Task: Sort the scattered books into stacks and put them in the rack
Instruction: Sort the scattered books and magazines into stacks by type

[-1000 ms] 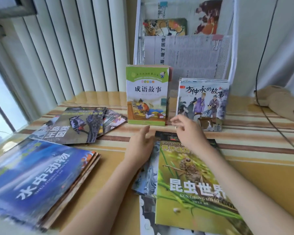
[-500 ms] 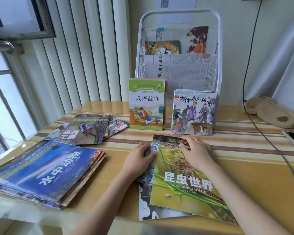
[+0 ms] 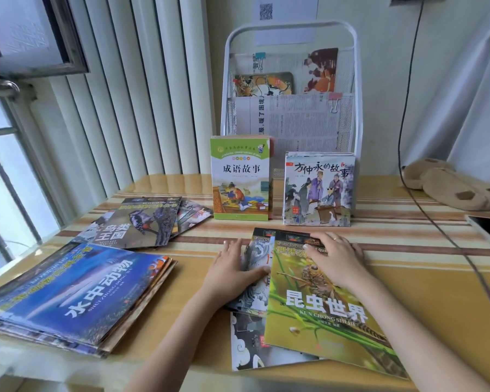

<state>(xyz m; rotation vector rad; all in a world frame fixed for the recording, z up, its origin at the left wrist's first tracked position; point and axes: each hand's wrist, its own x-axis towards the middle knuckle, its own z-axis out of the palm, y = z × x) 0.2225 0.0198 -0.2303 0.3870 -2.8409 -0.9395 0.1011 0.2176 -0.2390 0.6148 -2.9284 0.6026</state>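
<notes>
1. Since the earlier frame, both hands have come down from above the books and now rest flat on the pile in front of the person.
2. The right hand [image 3: 334, 257] lies with straight, spread fingers on the top end of the green insect book [image 3: 323, 315], pressing it and gripping nothing.
3. The left hand [image 3: 232, 267] lies open just left of the green insect book, its fingers straight on the grey wave-pattern book [image 3: 256, 281] that sticks out from under it.
4. A black-and-white book [image 3: 249, 343] shows below the green insect book, at the near edge of the worktop [image 3: 422, 292].
5. Behind the green insect book, two stacks stand upright at the foot of the white wire rack [image 3: 292, 89]: the green story book [image 3: 241, 178] to the left and the painted-figures book [image 3: 318, 189] to the right, near each other but apart.
6. Far to the left of the green insect book lies the blue sea-animal stack [image 3: 77, 292], and behind this stack lies the bird book [image 3: 142, 222] on some loose books.
7. The rack holds clipped papers in its upper pockets.
8. To the right of the green insect book, a black cable [image 3: 436, 222] crosses the worktop.
</notes>
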